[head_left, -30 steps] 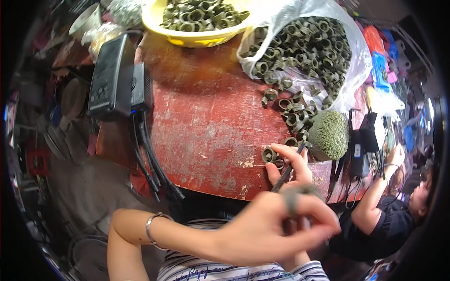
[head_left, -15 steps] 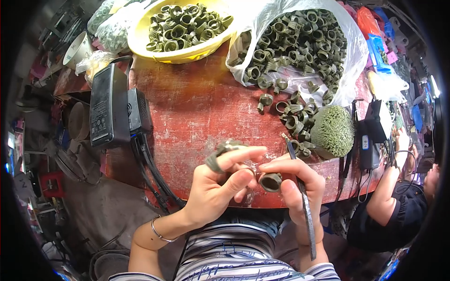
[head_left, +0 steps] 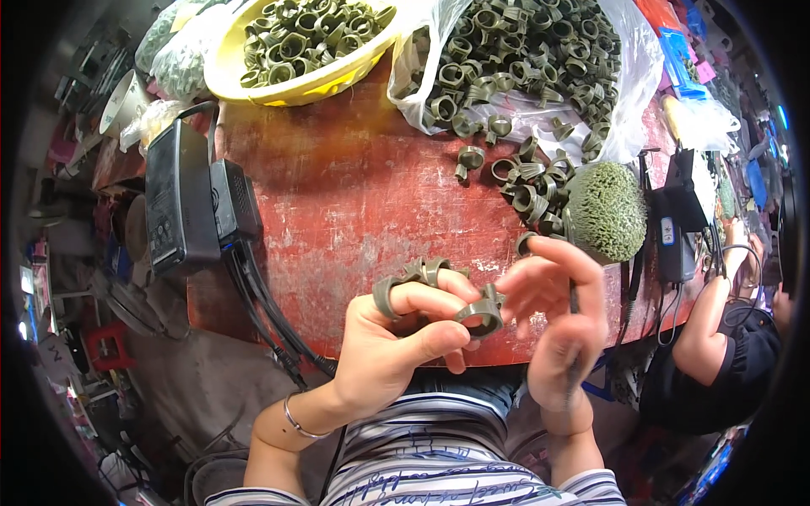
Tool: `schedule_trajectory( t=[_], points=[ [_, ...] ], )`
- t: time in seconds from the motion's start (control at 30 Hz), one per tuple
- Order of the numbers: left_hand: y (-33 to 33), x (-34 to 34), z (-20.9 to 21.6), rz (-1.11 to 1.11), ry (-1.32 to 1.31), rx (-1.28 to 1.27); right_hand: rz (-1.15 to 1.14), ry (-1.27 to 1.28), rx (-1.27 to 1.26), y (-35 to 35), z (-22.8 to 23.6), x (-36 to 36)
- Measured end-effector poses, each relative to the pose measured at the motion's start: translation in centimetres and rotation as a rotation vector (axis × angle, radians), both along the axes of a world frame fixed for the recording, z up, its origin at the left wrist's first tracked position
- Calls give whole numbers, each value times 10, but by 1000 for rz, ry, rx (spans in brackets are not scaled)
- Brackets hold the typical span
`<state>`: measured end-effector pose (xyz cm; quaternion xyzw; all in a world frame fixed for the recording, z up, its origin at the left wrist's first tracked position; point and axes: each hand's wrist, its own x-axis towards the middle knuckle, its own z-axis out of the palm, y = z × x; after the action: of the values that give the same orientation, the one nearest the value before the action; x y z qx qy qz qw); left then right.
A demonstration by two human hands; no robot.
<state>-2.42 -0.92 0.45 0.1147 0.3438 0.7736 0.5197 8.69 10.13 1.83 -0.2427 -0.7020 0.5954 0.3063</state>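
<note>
My left hand [head_left: 380, 350] pinches an olive-green ring [head_left: 483, 319] between thumb and fingertips, its opening turned toward me. More such rings, one of them a wide band [head_left: 384, 297], are worn on its fingers. Just beside it, my right hand [head_left: 567, 325] is raised with its index finger bent and the other fingers loosely apart, smeared by motion. A slim dark hand tool [head_left: 575, 297] runs through its grip, mostly hidden. Loose olive-green rings [head_left: 531, 181] lie in a small heap beyond the right hand, next to a green cylinder [head_left: 612, 211] with a rough, speckled end.
On the red worn table [head_left: 337, 211] stand a yellow basin [head_left: 228, 76] of rings and an open clear plastic bag [head_left: 637, 67] of rings. A black power adapter [head_left: 179, 202] with cables is at left, another device [head_left: 675, 240] at right. A person [head_left: 709, 363] sits at right.
The ring that was by my right fingertips is now in my left hand's pinch. My right hand has lifted away and turned, the tool with it. The view has shifted slightly.
</note>
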Motion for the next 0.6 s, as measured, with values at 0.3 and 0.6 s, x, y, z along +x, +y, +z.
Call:
schedule_trajectory(
  t=[0.3, 0.6],
  points=[
    [-2, 0, -4, 11, -9, 125, -33, 65, -96, -20, 14, 21],
    [-1, 3, 11, -27, 133, -112, 186, 149, 13, -8, 8, 27]
  ],
)
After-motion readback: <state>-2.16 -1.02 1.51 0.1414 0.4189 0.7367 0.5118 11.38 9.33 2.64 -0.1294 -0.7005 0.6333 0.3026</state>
